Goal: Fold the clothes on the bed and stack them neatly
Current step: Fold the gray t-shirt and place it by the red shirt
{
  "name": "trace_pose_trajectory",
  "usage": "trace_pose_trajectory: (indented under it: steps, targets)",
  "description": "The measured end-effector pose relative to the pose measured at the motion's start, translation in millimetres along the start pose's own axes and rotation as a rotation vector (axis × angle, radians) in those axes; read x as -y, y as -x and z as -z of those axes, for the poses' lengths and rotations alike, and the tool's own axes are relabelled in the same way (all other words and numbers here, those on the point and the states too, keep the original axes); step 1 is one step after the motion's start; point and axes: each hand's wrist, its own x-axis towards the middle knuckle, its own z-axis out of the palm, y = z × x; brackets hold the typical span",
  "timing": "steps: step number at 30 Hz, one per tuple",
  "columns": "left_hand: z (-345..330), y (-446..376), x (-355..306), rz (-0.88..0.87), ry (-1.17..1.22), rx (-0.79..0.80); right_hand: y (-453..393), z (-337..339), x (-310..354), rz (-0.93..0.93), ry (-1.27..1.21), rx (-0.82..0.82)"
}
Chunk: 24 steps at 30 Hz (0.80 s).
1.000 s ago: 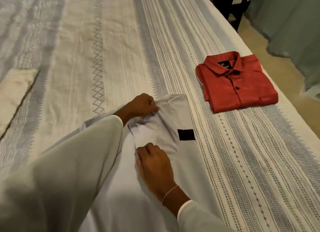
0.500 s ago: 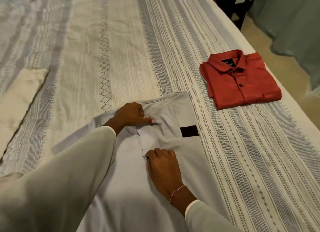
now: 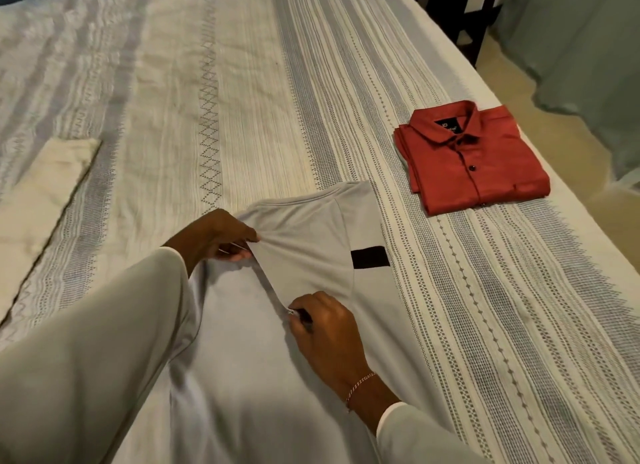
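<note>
Grey shirt (image 3: 311,256) partly hidden under both sleeves.

Single head-worn view, wide-angle, looks forward and down along bed (image 3: 242,83). Close over both hands at frame bottom. Far bed end cut off, probably beyond top edge.

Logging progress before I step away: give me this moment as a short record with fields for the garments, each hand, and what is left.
folded: red shirt, buttoned, lying near the bed's right edge
in progress: grey T-shirt, sleeve flap folded inward
left hand: pinches the flap's upper end
right hand: pinches the flap's lower end
waiting: cream garment, far left
surface: striped bedcover
</note>
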Motion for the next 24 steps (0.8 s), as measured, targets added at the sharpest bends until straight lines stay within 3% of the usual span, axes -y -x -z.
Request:
trace_pose_trajectory:
  steps: [5, 12, 19, 24]
  targets:
    - [-13.2, 13.3, -26.1, -0.081, 0.097, -0.120, -9.3, 24.0, 5.8, -0.371, -0.392, -0.137]
    - [-75.0, 10.6, -83.3, -0.369, 0.196, -0.152, -12.0, 70.7, -22.0, -0.731, -0.547, -0.287]
    - [-142.4, -6.0, -102.7, -0.564, 0.037, -0.117, -7.1, 88.5, -40.1, -0.885, -0.650, -0.272]
    - [-158.0, -11.5, -96.9, -0.710, -0.144, -0.194, -3.0, 83.4, -48.9, -0.895, -0.640, -0.306]
